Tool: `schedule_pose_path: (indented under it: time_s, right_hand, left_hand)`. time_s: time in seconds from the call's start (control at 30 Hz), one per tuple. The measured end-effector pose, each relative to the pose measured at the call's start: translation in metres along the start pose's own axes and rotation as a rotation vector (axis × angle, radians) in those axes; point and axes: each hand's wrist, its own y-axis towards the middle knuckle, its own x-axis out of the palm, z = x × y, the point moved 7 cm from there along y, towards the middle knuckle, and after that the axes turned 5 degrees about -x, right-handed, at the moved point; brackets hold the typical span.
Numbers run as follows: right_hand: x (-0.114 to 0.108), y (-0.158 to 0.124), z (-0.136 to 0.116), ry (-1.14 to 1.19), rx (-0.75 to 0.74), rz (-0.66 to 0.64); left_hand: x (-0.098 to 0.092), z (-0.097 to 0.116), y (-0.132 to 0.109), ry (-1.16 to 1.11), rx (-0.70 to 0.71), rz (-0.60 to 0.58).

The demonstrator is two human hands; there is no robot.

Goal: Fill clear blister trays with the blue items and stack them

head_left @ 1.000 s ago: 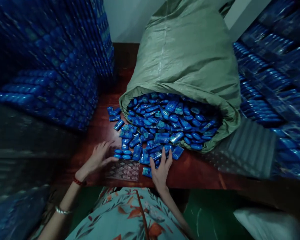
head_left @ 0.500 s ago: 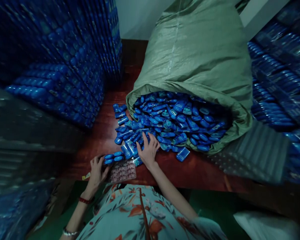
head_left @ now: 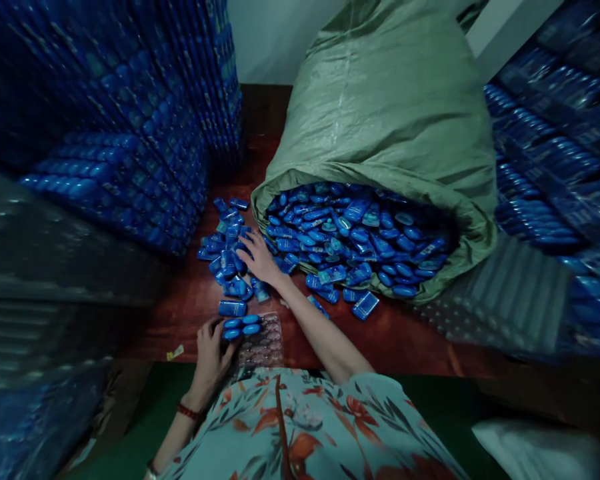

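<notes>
My left hand (head_left: 213, 353) is closed at the left end of a small block of blue packs (head_left: 243, 327), fingers above and thumb below. The block rests over the back left part of a clear plastic tray (head_left: 260, 347) with moulded cells. My right hand (head_left: 261, 259) lies with fingers apart on a loose heap of blue packs (head_left: 225, 243), left of the sack's mouth. One blue pack (head_left: 233, 308) lies flat just behind the block.
A large green woven sack (head_left: 380, 127) lies on the red-brown table (head_left: 180, 310), its mouth full of blue packs (head_left: 325, 227). Tall stacks of blue packs (head_left: 145, 167) stand left, with more at right (head_left: 540, 180). A stack of trays (head_left: 515, 293) sits beside the sack. A yellow scrap (head_left: 175, 353) lies near the front edge.
My right hand has moved left and away from me, and loose packs have shifted left from the sack's mouth. My left hand, the block and the tray have moved slightly right.
</notes>
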Motion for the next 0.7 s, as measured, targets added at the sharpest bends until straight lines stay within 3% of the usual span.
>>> schedule_pose_path:
  time_s: [0.1,0.17,0.27,0.33,0.43,0.5,0.57,0.7]
  right_hand:
    - [-0.043,-0.011,-0.007,0.160,-0.009,0.032]
    - [-0.081,-0.039,-0.004,0.168,0.039,0.094]
    - [-0.136,-0.110,0.014,0.052,0.197,0.290]
    - [-0.156,-0.168,0.037,-0.200,0.401,0.359]
    - [-0.149,-0.234,0.070,-0.337,0.568,0.317]
    - [-0.130,-0.253,0.084,-0.285,0.562,0.259]
    - [-0.111,-0.252,0.089,-0.192,0.496,0.195]
    - [-0.087,-0.217,0.093,-0.001,0.344,0.055]
  left_hand:
    - [0.017,0.023,0.012,-0.018,0.006,0.009]
    - [0.027,0.038,0.021,-0.046,0.022,0.008]
    - [0.036,0.057,0.032,-0.099,0.046,-0.014]
    - [0.039,0.066,0.035,-0.133,0.067,-0.051]
    - [0.040,0.071,0.036,-0.180,0.083,-0.103]
    - [0.039,0.070,0.034,-0.212,0.099,-0.136]
    - [0.039,0.067,0.031,-0.242,0.122,-0.157]
    - [0.039,0.055,0.022,-0.269,0.133,-0.163]
